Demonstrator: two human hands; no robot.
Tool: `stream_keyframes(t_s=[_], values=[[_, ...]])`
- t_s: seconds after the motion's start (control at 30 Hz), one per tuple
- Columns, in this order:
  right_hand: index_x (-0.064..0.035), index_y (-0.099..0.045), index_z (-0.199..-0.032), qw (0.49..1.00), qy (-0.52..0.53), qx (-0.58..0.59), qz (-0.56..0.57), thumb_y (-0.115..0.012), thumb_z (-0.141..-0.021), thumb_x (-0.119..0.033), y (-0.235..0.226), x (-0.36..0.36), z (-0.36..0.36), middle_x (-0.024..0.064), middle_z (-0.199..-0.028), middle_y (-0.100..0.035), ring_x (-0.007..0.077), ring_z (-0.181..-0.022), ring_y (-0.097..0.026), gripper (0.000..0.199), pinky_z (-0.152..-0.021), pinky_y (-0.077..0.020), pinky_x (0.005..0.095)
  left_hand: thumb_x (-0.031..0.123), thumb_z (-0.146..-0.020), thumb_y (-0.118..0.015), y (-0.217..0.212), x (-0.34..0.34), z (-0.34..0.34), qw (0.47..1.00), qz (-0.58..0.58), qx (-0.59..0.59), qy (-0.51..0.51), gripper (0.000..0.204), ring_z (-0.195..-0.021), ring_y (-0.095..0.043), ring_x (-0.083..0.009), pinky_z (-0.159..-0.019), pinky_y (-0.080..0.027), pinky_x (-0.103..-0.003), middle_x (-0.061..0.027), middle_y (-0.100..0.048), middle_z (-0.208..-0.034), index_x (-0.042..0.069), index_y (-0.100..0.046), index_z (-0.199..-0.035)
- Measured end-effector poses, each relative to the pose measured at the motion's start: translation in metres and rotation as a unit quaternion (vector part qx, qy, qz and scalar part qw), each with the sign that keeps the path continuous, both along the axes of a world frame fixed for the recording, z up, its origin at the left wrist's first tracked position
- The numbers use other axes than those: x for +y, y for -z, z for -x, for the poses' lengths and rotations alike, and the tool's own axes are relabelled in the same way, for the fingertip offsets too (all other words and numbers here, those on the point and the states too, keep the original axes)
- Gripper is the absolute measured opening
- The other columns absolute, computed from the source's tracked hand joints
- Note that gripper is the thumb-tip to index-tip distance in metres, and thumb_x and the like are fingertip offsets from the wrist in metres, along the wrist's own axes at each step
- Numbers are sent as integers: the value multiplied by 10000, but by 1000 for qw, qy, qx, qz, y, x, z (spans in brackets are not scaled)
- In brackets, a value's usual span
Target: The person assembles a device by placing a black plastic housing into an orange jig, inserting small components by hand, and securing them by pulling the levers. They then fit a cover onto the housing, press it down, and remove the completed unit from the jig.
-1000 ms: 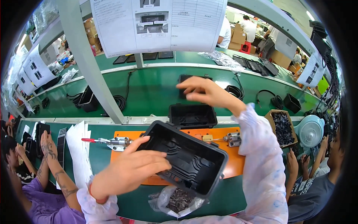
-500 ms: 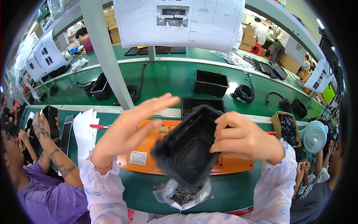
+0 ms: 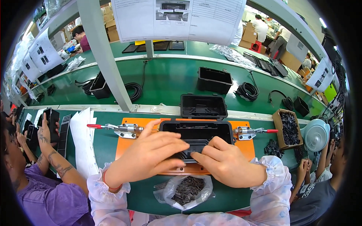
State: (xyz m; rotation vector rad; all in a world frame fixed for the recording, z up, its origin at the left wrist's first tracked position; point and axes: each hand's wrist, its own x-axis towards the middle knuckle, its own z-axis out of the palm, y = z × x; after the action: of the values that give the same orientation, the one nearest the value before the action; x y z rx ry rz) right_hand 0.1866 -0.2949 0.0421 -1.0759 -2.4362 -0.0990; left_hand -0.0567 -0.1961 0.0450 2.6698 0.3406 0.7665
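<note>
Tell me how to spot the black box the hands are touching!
Find the orange plate on the green bench, between two red-handled clamps. The black tray lies on it, under the left hand and right hand. Other black trays sit farther back, untouched, off the orange.

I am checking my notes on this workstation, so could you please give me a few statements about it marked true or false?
1. Both hands, the left hand and the right hand, rest on the black plastic housing. True.
2. The housing sits on a blue fixture plate. False: the fixture plate is orange.
3. A clear bag of small dark parts lies near the front edge of the bench. True.
4. The toggle clamps have green handles. False: the left clamp and the right clamp have red-tipped handles.
5. A second black housing lies just behind the fixture. True.
</note>
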Motion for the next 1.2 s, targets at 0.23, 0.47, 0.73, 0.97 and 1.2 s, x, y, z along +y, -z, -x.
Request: stream_keyframes(t_s=[0.23,0.47,0.73,0.97,1.2], values=[[19,-711,-1162,999,-48,-11,23,-739,-724,-84,20,12,-12,44,-881,-632,224,-794,-599,450,-637,-542,325,234,-885,-796,6,-4,3,998,-1,50,34,307,-783,-694,-197,-1095,-419,-528,-31,-717,-845,85,-739,-1147],[54,-630,-1303,996,-53,-37,64,-733,-875,-197,50,1,-10,51,-905,-625,202,-784,-608,507,-645,-536,322,234,-902,-712,45,-20,10,989,-101,106,22,371,-809,-676,-187,-1039,-458,-478,-31,-664,-867,48,-675,-1221],[41,-595,-1335,999,20,38,-23,-752,-866,-290,49,-19,-33,110,-1156,-655,262,-1058,-640,595,-887,-529,387,358,-848,-768,77,-48,-14,978,-118,146,-88,490,-757,-598,-237,-1009,-480,-482,-72,-562,-818,-9,-637,-1145],[4,-722,-1060,800,536,268,-13,-686,-930,-23,64,-94,-164,146,-905,-701,291,-779,-694,137,-711,-546,355,180,-750,-843,77,-51,-6,984,-74,104,-124,468,-812,-573,-327,-1058,-420,-548,-127,-582,-872,-10,-607,-1106],[-34,-733,-1040,794,597,101,46,-796,-851,-181,134,-128,-210,144,-906,-675,346,-805,-688,248,-733,-551,426,152,-758,-839,78,-57,-12,984,-50,113,-127,466,-852,-577,-341,-1078,-400,-568,-153,-593,-908,-28,-599,-1114]])
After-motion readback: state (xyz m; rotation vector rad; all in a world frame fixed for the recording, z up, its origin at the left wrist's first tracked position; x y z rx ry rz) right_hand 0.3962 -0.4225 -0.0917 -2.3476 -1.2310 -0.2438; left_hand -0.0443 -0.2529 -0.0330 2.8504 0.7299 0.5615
